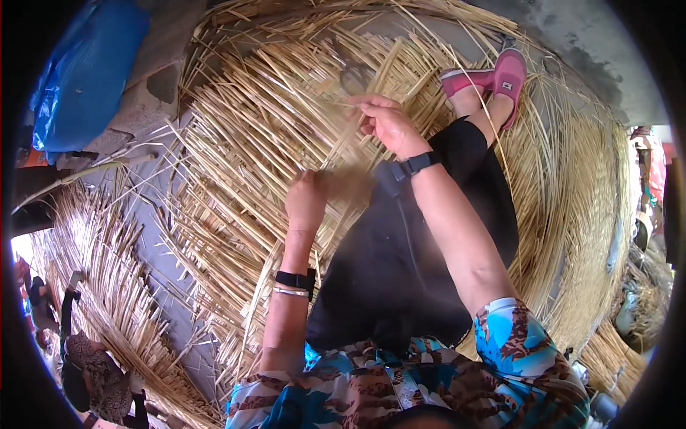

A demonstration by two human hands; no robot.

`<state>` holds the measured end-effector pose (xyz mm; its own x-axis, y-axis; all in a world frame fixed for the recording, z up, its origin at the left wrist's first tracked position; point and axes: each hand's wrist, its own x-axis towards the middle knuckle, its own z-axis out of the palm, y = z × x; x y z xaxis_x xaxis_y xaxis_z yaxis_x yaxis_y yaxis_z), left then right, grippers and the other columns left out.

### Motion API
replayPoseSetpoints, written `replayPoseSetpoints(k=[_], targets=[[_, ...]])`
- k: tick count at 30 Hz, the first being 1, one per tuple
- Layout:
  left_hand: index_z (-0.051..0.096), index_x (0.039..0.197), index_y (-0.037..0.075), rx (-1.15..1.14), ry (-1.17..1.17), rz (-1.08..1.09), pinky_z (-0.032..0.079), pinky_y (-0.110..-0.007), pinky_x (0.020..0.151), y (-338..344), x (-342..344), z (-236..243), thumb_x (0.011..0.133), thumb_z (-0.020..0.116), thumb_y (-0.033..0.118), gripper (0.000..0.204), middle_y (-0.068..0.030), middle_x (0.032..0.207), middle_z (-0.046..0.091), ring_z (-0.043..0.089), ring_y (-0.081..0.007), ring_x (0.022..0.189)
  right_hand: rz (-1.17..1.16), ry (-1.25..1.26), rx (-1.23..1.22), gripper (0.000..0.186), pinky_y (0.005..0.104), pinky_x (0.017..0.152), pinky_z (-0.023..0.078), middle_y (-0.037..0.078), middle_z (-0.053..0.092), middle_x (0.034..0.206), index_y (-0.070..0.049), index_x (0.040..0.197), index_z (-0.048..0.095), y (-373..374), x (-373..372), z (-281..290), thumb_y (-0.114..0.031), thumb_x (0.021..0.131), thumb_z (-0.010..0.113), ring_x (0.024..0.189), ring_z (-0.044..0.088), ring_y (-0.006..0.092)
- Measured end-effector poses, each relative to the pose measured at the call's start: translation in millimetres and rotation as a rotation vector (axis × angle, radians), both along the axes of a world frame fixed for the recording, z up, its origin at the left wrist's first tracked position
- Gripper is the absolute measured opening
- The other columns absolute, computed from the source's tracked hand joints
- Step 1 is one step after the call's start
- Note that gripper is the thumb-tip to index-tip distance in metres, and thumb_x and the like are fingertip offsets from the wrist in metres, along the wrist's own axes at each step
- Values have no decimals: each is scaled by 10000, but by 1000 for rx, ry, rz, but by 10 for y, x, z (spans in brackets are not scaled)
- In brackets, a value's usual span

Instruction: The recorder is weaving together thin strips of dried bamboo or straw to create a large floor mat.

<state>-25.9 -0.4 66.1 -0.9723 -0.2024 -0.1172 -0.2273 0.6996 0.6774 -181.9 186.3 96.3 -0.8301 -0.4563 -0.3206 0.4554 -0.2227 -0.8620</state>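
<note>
My left hand (306, 199) is closed, its fist against a smeared tan tuft of straw (350, 182) above my dark-clad lap. Higher up and to the right, my right hand (388, 125) has its thumb and forefinger pinched together, with the other fingers curled. Thin straw strands, blurred by motion, run from that pinch down toward the left fist. Beneath both hands spreads a wide mat of split reeds (236, 164), woven tight in its middle, with loose ends at its edges. A dark looped object, perhaps scissors (355, 75), lies on the mat beyond my right hand.
My legs stretch across the mat toward pink shoes (509, 75) at the far right. A blue plastic sheet (89, 79) hangs at the upper left by a block wall. Another person (96, 375) works at a second reed mat (100, 286) on the left. Straw bundles (614, 357) lie at right.
</note>
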Motion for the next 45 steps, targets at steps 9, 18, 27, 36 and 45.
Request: replayPoseSetpoints(k=[9, 18, 27, 36, 45], targets=[[610, 730, 30, 37, 78, 313, 450, -383, 558, -68, 59, 107, 889, 627, 290, 305, -113, 636, 601, 590, -267, 583, 315, 524, 812, 204, 385, 883, 498, 91, 702, 1059, -140, 1034, 725, -352, 58, 148, -163, 854, 631, 992, 658, 267], [601, 721, 0, 116, 186, 445, 397, -280, 514, -12, 223, 73, 916, 634, 240, 311, -43, 564, 565, 489, -90, 528, 616, 947, 1267, 261, 460, 790, 504, 186, 664, 921, -25, 921, 639, -883, 8, -58, -229, 773, 706, 898, 648, 364], [559, 743, 24, 382, 364, 496, 375, -199, 510, 33, 352, 21, 954, 613, 170, 262, 35, 613, 539, 447, -18, 559, 393, 937, 1183, 339, 454, 725, 495, 164, 660, 851, -13, 996, 604, -959, 78, -384, -224, 764, 733, 834, 649, 339], [564, 706, 83, 837, 344, 759, 374, -199, 475, 41, 283, 124, 928, 649, 239, 285, 26, 597, 555, 511, -48, 505, 449, 163, 488, 247, 250, 693, 429, 5, 647, 779, -67, 882, 711, -746, -107, -168, -251, 742, 798, 753, 567, 89], [626, 742, 38, 246, 16, 388, 486, -397, 551, -22, 47, 33, 895, 585, 224, 245, -121, 677, 652, 638, -244, 610, 527, 23, 149, 443, 284, 902, 381, 14, 670, 1011, -100, 1068, 714, -389, -153, 43, -454, 804, 746, 1005, 552, 119]])
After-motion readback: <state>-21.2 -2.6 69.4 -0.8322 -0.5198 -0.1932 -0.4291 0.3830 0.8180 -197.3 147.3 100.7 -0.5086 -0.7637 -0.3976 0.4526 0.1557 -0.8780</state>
